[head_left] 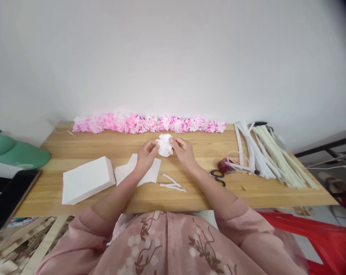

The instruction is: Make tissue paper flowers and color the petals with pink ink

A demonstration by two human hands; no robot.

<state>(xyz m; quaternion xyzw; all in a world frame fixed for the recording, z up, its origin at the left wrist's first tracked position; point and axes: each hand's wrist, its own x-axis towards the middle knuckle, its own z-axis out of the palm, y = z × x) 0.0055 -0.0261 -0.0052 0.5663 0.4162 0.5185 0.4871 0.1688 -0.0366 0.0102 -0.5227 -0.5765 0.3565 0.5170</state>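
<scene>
Two hands on one small white tissue puff [164,145], which is held up between them over the middle of the wooden table [75,147]. The left hand [146,153] pinches the puff's left edge with its fingertips, and the right hand [183,149] pinches the right edge the same way, so the puff sits right between both sets of fingers, touching both. Both hands are closed narrow around the paper, not spread wide.

Just under and behind the left hand lies a flat loose tissue sheet [138,172], and further out to that hand's left sits a thick stack of white tissue [87,180]. Near the right wrist, toward the body, a couple of thin white strips [173,183] lie on the wood. Out past the right hand are scissors [218,177], a small dark red object [224,165] I can't identify, and a big bundle of white sticks [271,154]. Beyond both hands, along the wall, runs a row of pink and white paper flowers [148,123].
</scene>
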